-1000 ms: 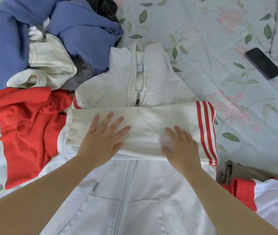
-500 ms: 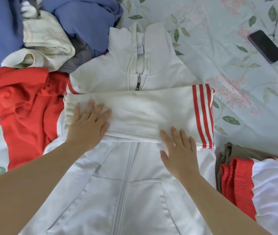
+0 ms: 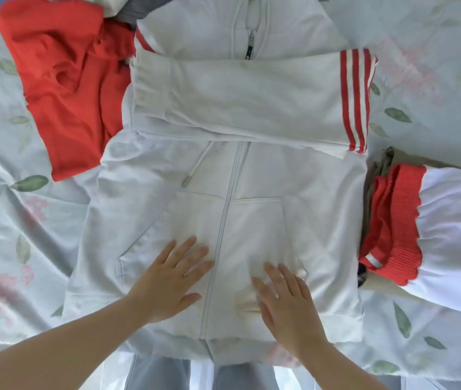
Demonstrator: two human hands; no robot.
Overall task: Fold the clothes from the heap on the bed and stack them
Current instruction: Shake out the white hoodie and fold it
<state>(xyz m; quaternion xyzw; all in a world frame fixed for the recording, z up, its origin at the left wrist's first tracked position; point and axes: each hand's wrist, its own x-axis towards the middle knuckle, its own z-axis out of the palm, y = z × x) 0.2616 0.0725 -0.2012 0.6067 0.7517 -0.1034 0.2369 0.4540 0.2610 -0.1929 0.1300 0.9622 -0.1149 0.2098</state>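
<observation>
A white zip jacket (image 3: 265, 175) lies face up on the bed, collar away from me. Its sleeve with red stripes (image 3: 251, 99) is folded straight across the chest. My left hand (image 3: 171, 277) lies flat with spread fingers on the lower front, left of the zip. My right hand (image 3: 285, 302) lies flat on the pocket area to the right of the zip, near the hem. Both hands press the cloth and grip nothing.
A crumpled red garment (image 3: 68, 80) lies to the upper left, touching the jacket. At the right sits a folded stack with a white garment with red ribbing (image 3: 392, 220) on top. The floral bedsheet (image 3: 12, 220) surrounds everything.
Both hands have slid from the folded sleeve down toward me to the jacket's lower front. The view has tilted down, so the heap and the phone have mostly left the frame.
</observation>
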